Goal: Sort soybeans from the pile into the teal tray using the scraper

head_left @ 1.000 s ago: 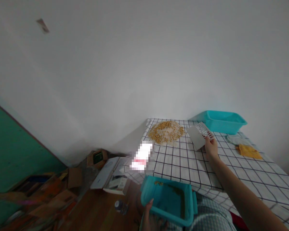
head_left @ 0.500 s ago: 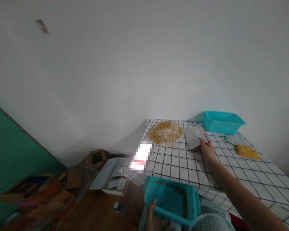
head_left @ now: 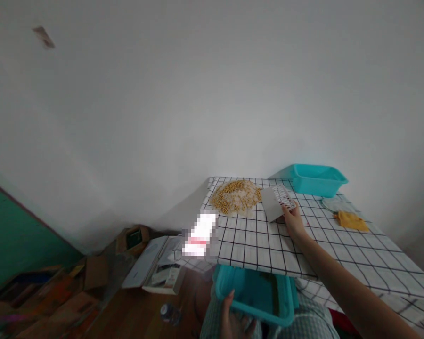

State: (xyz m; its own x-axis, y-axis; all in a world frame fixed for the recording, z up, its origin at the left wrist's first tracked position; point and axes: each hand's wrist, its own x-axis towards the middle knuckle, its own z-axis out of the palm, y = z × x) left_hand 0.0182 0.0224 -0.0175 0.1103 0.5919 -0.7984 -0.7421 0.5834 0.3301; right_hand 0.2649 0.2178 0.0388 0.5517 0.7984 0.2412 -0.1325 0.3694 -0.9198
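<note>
My left hand (head_left: 231,320) grips the near-left rim of a teal plastic box (head_left: 257,310), thumb over the edge, above my lap. The box's far side lies under the table's front edge; a dark greenish strip shows along its inner right side. On the table my right hand (head_left: 294,221) is closed on the right edge of a creased white card (head_left: 271,203) with a printed pattern on its far part, standing tilted. Just left of the card spreads a pile of yellow beans mixed with pale grains (head_left: 236,197).
A second turquoise basin (head_left: 318,181) stands at the table's back right, by the wall. Near it lie a clear bag (head_left: 335,204) and a yellow cloth (head_left: 351,221). A blurred bright rectangle (head_left: 200,234) is at the left edge. Boxes (head_left: 132,238) and a bottle (head_left: 169,313) are on the floor.
My left hand has moved the teal box further under the table edge; the few beans in its far-left corner are now hidden. The view has turned slightly right. My right hand still holds the card.
</note>
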